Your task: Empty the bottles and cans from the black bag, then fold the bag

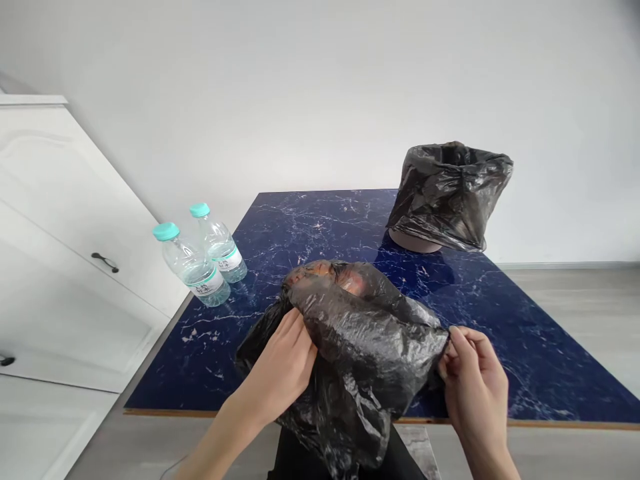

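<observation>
Left hand [285,353] gripping, right hand [475,377] pinching black plastic bag [365,340] over bench [320,223] front edge; looking slippery, tearable, suiting bunched holds.

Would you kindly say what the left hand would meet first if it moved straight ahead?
The left hand would likely press into the black plastic bag it is pinching, though depth is unclear.

The head view looks down and forward over the table [325,223], seemingly close
</observation>
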A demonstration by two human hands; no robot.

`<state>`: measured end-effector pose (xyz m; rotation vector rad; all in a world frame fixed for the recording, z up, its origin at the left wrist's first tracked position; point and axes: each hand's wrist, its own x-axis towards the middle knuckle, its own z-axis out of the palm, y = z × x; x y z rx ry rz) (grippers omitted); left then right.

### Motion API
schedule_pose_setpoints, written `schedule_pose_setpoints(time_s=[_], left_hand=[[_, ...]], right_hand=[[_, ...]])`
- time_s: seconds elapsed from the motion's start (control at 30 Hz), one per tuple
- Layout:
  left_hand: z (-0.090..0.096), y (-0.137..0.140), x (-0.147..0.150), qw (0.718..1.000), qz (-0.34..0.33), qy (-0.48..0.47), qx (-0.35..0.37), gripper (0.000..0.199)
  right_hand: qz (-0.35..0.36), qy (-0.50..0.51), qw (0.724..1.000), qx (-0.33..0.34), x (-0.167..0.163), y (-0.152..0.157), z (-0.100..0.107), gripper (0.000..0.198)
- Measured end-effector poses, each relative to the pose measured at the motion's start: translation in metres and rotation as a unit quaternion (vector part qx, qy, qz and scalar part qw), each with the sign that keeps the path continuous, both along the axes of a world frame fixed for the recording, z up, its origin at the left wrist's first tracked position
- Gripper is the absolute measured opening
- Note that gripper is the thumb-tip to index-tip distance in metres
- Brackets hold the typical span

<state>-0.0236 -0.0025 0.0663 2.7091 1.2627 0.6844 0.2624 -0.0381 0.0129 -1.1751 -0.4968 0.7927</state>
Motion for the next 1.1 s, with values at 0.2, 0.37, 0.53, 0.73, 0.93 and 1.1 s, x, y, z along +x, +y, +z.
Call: schedule_pose_setpoints(time_s=[0.2,0.37,0.53,0.73,0.93,1.1], left_hand=[[-0.011,0.001,0.014,0.996,0.048,-0.077,0.024,0.046],[-0.012,0.013,0.024,1.0,-0.012,0.021,-0.004,0.04],[-0.014,0.038,0.045,1.0,0.018,0.014,0.001,0.045],[-0.02,0.063,0.057,0.993,0.09,0.006,-0.072,0.051],[-0.014,0.064,0.051,0.99,0.09,-0.011,-0.104,0.067],[0.005,0.042,0.037,0.98,-0.015,-0.117,-0.162,0.064]], right_hand=[[0.004,-0.024,1.0,-0.002,-0.001,-0.001,-0.001,0.04],[0.008,-0.034,0.999,-0.018,-0.001,-0.001,-0.001,0.04],[0.03,-0.053,0.998,-0.013,0.001,0.0,-0.005,0.038],[-0.005,-0.112,0.994,-0.008,0.005,0.006,-0.011,0.038],[0.083,-0.169,0.982,-0.03,-0.001,0.006,-0.001,0.085],[0.123,-0.222,0.957,-0.139,0.003,0.004,-0.003,0.069]])
